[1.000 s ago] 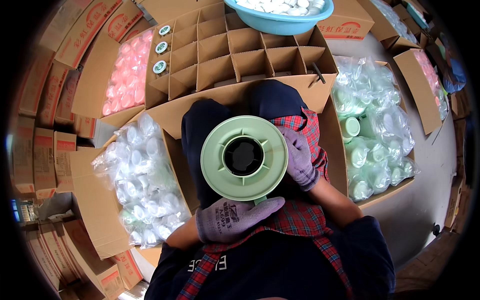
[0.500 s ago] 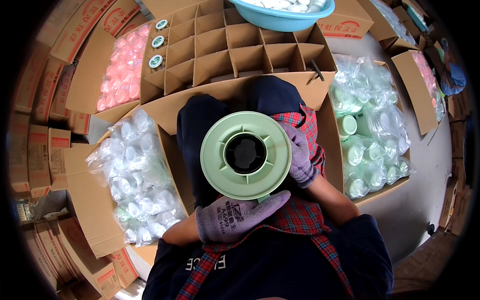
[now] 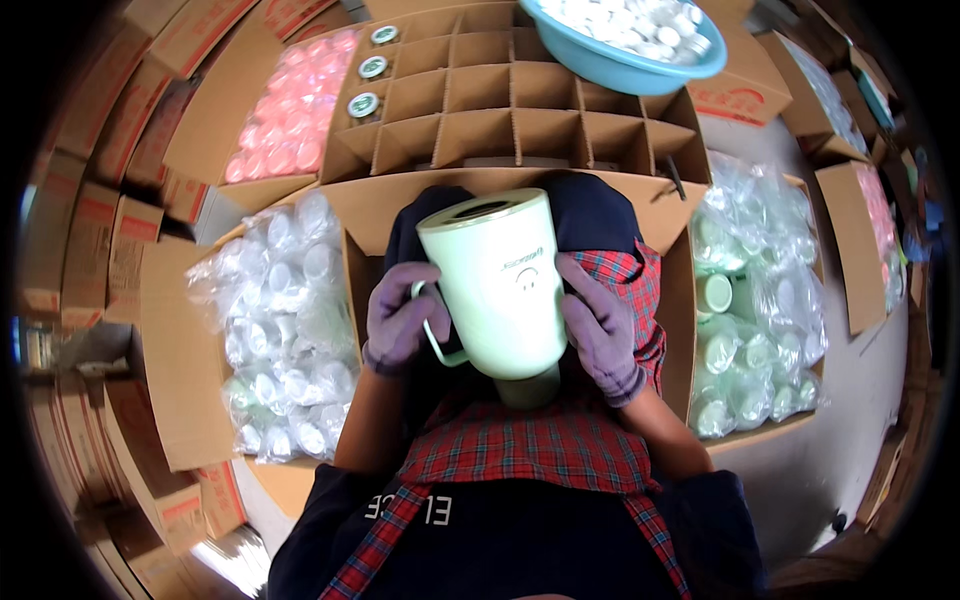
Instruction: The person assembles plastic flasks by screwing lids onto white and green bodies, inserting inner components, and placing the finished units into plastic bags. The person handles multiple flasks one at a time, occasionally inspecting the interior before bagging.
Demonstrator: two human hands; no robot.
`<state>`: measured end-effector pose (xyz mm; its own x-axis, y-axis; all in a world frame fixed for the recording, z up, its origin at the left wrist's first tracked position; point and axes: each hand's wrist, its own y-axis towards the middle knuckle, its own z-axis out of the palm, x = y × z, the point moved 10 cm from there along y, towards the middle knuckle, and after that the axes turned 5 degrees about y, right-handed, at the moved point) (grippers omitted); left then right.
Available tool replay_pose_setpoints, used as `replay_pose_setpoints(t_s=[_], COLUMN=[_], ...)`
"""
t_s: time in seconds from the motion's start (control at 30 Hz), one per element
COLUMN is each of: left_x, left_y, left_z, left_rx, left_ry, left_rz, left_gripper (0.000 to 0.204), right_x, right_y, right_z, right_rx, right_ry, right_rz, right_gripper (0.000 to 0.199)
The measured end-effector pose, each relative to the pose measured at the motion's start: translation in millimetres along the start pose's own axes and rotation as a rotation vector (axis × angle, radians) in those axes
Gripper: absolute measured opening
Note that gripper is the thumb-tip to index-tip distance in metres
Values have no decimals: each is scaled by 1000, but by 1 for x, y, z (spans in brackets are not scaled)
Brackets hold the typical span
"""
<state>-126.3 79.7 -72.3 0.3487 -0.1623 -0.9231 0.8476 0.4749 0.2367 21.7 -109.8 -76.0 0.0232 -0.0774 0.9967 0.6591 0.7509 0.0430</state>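
Amid cartons (image 3: 192, 370) on grey floor (image 3: 775, 480), left hand (image 3: 402, 312) and right hand (image 3: 602, 330) share a half-curled grip on a green mug (image 3: 497, 290).

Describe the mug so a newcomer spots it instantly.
Start at the big divided cardboard box up top, then look just below its middle. Between the gloved left hand and right hand is a pale green mug, handle on the left. Unlike the green pieces boxed at right, it is in hand and shows a smiley mark.
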Motion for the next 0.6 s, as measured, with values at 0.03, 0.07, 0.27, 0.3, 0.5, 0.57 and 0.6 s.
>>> replay_pose_setpoints(t_s=[0.03, 0.07, 0.27, 0.3, 0.5, 0.57, 0.6], left_x=[3, 7, 18, 21, 21, 21, 22], left_y=[3, 6, 10, 9, 11, 12, 12], left_z=[-5, -6, -4, -4, -1, -2, -2], left_rx=[-24, -39, -51, -37, -4, 2, 13], left_ry=[-35, -82, -119, -122, -113, -103, -112], left_rz=[-38, -73, -124, -125, -118, -114, -104], left_gripper=[35, 34, 36, 35, 36, 37, 37], right_x=[1, -1, 6, 6, 7, 6, 7], right_y=[-5, -10, -13, -13, -14, -14, -13], right_z=[1, -2, -1, -3, -5, -4, -4], right_rx=[4, -1, -6, 0, 1, 1, 4], right_ry=[-25, -31, -75, -94, -101, -74, -85], right_rz=[-50, -67, -145, -162, -152, -137, -153], right_gripper=[41, 43, 48, 48, 49, 49, 49])
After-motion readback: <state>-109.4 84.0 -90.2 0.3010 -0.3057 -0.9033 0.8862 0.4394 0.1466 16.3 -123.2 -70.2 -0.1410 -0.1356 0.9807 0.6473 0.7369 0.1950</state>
